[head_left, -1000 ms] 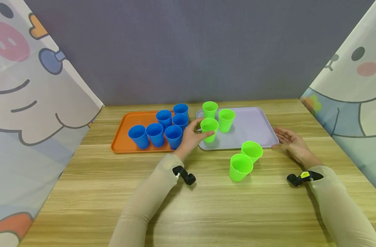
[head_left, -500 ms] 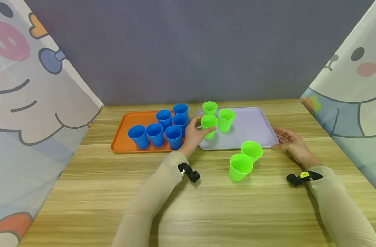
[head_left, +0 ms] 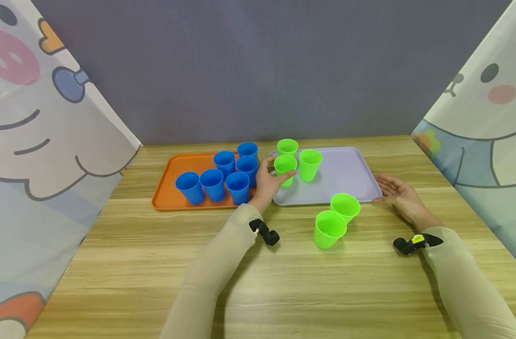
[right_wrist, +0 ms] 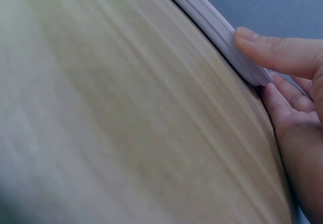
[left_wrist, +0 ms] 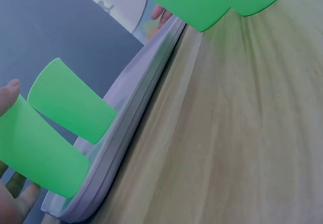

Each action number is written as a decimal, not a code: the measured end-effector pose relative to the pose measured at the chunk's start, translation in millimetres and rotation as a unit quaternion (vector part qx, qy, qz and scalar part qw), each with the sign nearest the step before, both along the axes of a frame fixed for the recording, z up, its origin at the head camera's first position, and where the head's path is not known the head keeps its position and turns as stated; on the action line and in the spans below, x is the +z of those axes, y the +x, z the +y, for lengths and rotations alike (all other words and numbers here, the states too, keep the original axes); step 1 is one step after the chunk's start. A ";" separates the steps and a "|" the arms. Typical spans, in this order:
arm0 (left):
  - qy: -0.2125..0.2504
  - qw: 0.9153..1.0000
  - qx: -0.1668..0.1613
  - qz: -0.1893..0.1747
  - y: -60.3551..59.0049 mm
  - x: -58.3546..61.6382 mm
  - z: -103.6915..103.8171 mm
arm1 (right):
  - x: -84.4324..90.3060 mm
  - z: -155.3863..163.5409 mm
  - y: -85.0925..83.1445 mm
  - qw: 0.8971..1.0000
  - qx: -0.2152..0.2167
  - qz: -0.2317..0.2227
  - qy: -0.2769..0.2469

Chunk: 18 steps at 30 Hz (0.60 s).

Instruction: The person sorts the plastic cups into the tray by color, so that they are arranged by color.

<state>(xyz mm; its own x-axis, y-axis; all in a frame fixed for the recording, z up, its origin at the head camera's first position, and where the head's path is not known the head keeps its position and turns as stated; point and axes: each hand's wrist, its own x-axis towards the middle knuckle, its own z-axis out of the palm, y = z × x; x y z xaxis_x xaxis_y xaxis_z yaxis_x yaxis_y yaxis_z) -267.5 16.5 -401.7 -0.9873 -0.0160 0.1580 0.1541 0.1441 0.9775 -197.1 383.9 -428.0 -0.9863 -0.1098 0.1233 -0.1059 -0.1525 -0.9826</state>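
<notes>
With thumb and fingers curled round its sides, my left hand [head_left: 267, 182] holds a green cup [head_left: 285, 165] upright over the left end of a lavender tray [head_left: 342, 172]. In the left wrist view this held green cup [left_wrist: 43, 151] has its base right at the tray's near rim. Two more green cups stand beside it on the tray, one behind [head_left: 287, 147] and one to the right [head_left: 310, 165]. My right hand [head_left: 397, 195] rests at the tray's front right corner, fingers relaxed. The right wrist view has its thumb [right_wrist: 270, 50] against the tray's edge.
Two green cups, a rear one [head_left: 345, 206] and a front one [head_left: 330, 230], stand close together on the wooden table in front of the lavender tray. To the left, an orange tray [head_left: 173, 183] carries several blue cups [head_left: 213, 184]. A grey wall [head_left: 258, 70] rises behind.
My left hand has moved the green cup slightly away from me and to the left, nearer the rear green cup. The right hand has stayed at the tray corner.
</notes>
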 end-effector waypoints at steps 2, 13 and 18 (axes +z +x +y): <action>-0.006 1.000 0.006 0.004 -1.7 -0.6 1.1 | -0.4 0.2 -0.3 1.000 -0.001 0.002 0.003; -0.009 1.000 0.021 0.013 -9.7 -3.7 3.9 | -1.4 0.2 -0.6 1.000 0.014 0.010 -0.011; -0.010 1.000 0.019 0.012 -11.7 -4.7 4.7 | -1.3 -0.2 -1.1 1.000 0.017 0.016 -0.013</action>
<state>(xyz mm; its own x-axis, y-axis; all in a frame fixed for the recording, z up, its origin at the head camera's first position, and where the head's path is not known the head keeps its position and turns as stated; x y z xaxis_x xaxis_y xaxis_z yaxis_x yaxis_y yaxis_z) -279.1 21.1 -406.4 -0.9818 -0.0498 0.1831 0.1723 0.1700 0.9703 -198.2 383.7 -429.3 -0.9776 -0.1400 0.1571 -0.1305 -0.1828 -0.9745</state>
